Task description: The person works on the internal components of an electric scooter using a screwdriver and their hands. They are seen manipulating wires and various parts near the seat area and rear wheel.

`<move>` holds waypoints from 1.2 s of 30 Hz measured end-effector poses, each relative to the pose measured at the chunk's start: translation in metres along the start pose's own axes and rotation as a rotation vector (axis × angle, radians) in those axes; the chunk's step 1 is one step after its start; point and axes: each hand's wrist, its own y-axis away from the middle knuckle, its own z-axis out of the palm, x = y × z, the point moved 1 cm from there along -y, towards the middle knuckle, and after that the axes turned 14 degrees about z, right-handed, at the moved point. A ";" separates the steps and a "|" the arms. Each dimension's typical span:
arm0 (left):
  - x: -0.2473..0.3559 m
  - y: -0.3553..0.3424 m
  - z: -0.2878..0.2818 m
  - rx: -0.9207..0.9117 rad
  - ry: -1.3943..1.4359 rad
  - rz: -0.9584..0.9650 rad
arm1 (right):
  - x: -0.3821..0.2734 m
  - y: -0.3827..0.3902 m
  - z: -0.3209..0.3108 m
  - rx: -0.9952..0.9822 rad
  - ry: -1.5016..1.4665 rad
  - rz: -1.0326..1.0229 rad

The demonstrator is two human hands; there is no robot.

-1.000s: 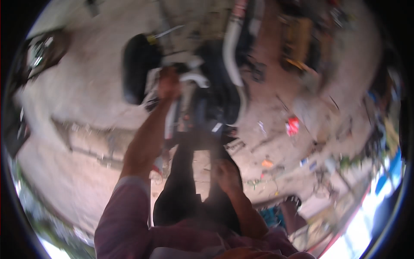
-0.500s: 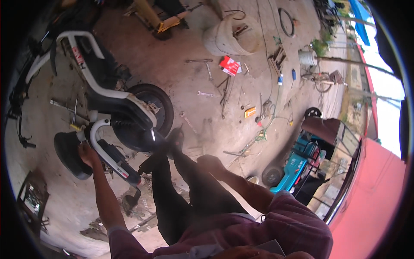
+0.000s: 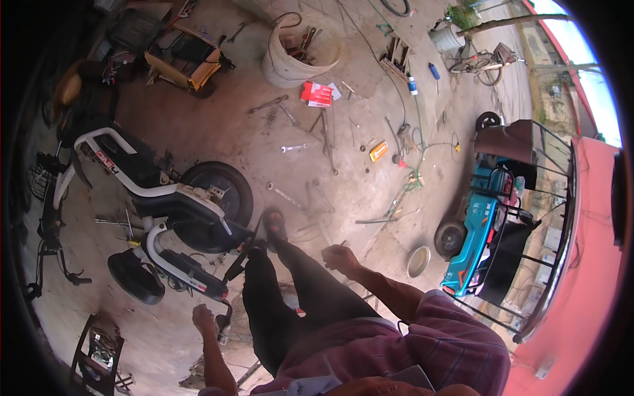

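A white and black electric scooter [image 3: 155, 191] lies on its side on the concrete at my left. Its wheel [image 3: 221, 198] faces up near my feet, and its black seat [image 3: 135, 276] points toward me. My left hand [image 3: 204, 319] is apart from the seat, low beside the scooter's rear end, with its fingers curled and nothing visible in them. My right hand [image 3: 341, 259] hangs in front of my right thigh, closed in a loose fist, touching nothing that I can see. A black mudguard-like flap [image 3: 239, 264] sticks out beside my left leg.
Wrenches [image 3: 294, 148], a red box [image 3: 317, 94] and an orange packet [image 3: 378, 151] lie scattered ahead. Beyond them stands a white bucket [image 3: 290, 69] holding tools. A blue three-wheeler [image 3: 472, 231] is parked at right, near a metal bowl [image 3: 419, 261].
My left hand has let go of the scooter's seat and moved back toward me. The view has shifted, and my right hand now shows more sharply, still closed.
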 end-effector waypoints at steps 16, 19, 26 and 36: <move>0.035 0.087 0.014 -0.159 0.091 -0.187 | -0.001 -0.006 -0.023 -0.060 -0.138 -0.001; 0.038 0.084 0.017 -0.184 0.133 -0.218 | -0.002 -0.009 -0.024 -0.061 -0.158 -0.001; 0.062 0.085 0.023 -0.237 0.071 -0.237 | -0.004 -0.012 -0.032 -0.065 -0.214 0.036; 0.071 0.069 0.024 -0.277 0.063 -0.216 | 0.009 -0.026 -0.030 -0.043 -0.225 0.014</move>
